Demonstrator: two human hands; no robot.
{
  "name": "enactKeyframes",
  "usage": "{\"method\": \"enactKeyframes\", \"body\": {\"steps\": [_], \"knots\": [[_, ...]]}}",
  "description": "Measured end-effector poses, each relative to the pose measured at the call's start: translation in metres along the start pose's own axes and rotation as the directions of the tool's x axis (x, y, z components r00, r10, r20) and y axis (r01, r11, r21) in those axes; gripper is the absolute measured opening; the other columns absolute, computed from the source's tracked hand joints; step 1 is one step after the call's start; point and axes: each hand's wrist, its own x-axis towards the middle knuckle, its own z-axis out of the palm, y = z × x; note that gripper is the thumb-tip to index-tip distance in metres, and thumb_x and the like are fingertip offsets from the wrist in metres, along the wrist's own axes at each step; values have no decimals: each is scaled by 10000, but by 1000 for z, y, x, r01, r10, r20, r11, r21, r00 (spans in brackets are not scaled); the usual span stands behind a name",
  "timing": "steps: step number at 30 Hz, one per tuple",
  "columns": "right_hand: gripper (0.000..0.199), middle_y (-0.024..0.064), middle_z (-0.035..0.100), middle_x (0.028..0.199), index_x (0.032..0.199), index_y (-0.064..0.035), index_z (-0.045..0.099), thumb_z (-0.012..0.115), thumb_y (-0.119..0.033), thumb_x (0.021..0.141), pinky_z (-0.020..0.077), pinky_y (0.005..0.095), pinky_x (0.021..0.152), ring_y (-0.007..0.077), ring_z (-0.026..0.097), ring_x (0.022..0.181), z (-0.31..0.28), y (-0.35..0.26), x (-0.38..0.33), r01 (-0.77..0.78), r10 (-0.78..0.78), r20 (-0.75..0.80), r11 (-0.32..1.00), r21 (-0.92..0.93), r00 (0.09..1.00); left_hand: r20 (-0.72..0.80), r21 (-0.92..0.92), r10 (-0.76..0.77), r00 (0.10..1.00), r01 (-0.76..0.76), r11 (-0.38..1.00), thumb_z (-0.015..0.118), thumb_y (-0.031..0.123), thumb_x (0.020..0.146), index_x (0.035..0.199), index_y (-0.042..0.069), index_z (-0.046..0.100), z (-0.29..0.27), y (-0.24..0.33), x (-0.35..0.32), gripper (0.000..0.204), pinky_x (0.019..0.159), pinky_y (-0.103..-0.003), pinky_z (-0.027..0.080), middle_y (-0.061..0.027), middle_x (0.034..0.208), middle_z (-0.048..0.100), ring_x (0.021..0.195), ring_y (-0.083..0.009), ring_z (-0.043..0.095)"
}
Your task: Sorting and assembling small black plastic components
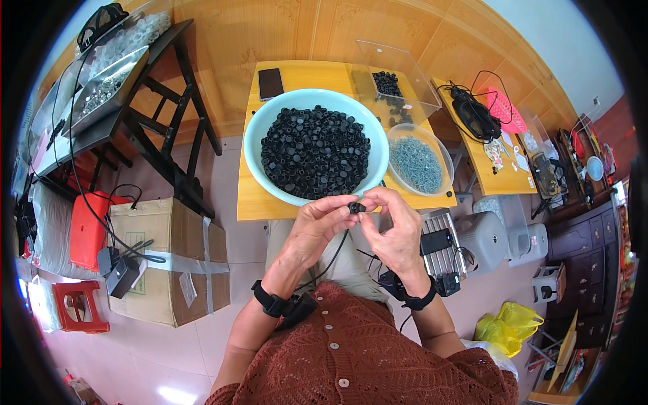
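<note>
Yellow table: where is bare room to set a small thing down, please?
Behind the light-blue basin, between smartphone and clear box; also the table's front-left corner. Right side is crowded by the box and screw tub.

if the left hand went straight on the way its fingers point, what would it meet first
Beyond the small black piece in its fingertips, the left hand would probably meet the right hand, whose fingers are at the same piece; exact depth is hard to judge.
</note>
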Motion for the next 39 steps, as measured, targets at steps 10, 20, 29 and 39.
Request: {"method": "enactKeyframes", "body": {"steps": [10, 20, 29, 39], "knots": [[281, 86, 625, 814, 909, -14, 591, 637, 104, 658, 486, 274, 645, 209, 624, 720, 0, 4, -2, 9, -9, 28, 1000, 6, 1000, -19, 97, 70, 997, -68, 993, 584, 19, 847, 1061, 7, 625, -1, -3, 0, 218, 814, -303, 516, -112, 1021, 638, 855, -160, 625], [168, 102, 644, 855, 806, 3, 656, 683, 101, 673, 505, 247, 643, 169, 629, 759, -1, 14, -7, 78, -74, -30, 985, 156, 997, -12, 203, 158, 987, -152, 967, 605, 27, 835, 1064, 4, 626, 11, 8, -9, 231, 806, -290, 514, -94, 1015, 638, 849, -145, 622], [164, 95, 649, 862, 811, 4, 663, 667, 99, 678, 504, 259, 652, 178, 633, 752, 0, 11, -9, 35, -26, -51, 983, 182, 998, -14, 238, 215, 977, -205, 949, 627, 47, 824, 1062, 1, 629, 12, 7, -10, 242, 788, -266, 510, -83, 992, 638, 819, -132, 622], [138, 91, 645, 834, 794, 2, 664, 679, 80, 683, 496, 252, 636, 172, 628, 736, -1, 10, -4, -1, 7, -27, 978, 208, 1000, -29, 158, 158, 987, -151, 976, 617, 46, 833, 1073, -5, 619, 9, 4, -9, 246, 778, -264, 507, -92, 941, 647, 811, -134, 620]]}}
